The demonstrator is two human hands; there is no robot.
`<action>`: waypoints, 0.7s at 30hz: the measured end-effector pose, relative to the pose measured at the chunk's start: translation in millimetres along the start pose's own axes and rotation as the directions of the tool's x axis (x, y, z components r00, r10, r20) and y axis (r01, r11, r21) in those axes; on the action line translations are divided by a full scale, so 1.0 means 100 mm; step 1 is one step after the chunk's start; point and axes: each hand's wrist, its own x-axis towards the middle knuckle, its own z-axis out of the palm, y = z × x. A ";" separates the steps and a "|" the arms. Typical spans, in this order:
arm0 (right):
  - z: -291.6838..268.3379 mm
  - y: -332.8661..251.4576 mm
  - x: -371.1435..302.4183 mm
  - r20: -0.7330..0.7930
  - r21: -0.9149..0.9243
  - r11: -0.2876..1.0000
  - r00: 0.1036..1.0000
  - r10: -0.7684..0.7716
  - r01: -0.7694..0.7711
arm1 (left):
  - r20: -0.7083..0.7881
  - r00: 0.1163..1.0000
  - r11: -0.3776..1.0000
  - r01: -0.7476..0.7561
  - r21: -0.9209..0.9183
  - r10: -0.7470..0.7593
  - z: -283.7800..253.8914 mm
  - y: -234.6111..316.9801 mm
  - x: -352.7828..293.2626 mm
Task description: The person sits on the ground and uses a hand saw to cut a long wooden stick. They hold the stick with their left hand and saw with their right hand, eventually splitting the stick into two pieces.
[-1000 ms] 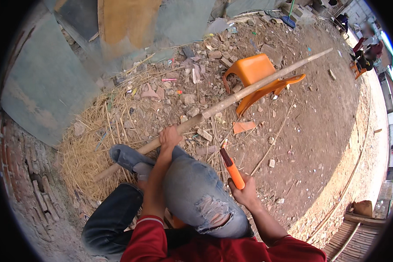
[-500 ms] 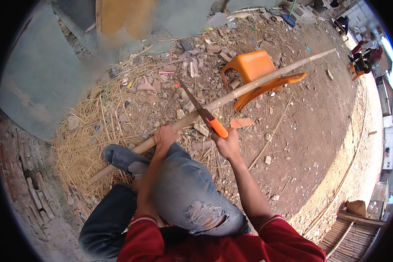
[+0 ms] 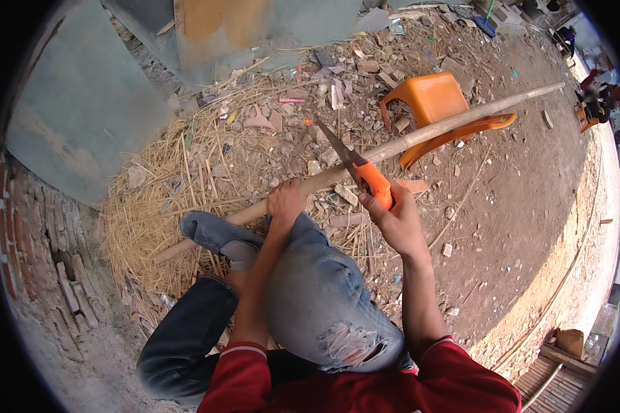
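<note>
1. Here, the left hand [image 3: 286,199] grasps the pole [image 3: 408,141] near the sandal [image 3: 210,230].
2. The right hand [image 3: 398,221] clenches the saw [image 3: 357,167] by its handle [image 3: 376,186]; the blade [image 3: 333,142] crosses the pole, contact unclear.
3. The pole extends over the orange chair [image 3: 435,96].

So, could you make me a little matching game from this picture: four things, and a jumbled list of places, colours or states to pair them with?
Things:
1. saw
2. pole
3. plastic chair
4. left fingers

Places, colours, states:
A. orange all over, partly hidden behind the pole in this view
B. curled over the pole
C. long and pale brown, one end over the straw
D. dark blade, handle held in the right fingers

Right pairs: 1-D, 2-C, 3-A, 4-B.
</note>
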 end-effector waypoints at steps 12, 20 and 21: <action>-0.94 -1.40 -0.28 -0.220 0.182 0.930 0.935 -0.279 0.320 | 0.315 0.946 0.993 0.104 -0.060 -0.080 -0.07 0.11 0.32; -0.57 0.09 -0.81 -0.237 -0.346 0.922 0.935 -0.264 0.172 | 0.578 0.814 0.984 0.143 -0.103 -0.058 -0.25 -0.22 0.67; -0.54 0.23 -0.87 -0.202 -0.329 0.931 0.952 -0.230 0.155 | 0.596 0.802 0.984 0.139 -0.111 -0.046 -0.25 -0.22 0.69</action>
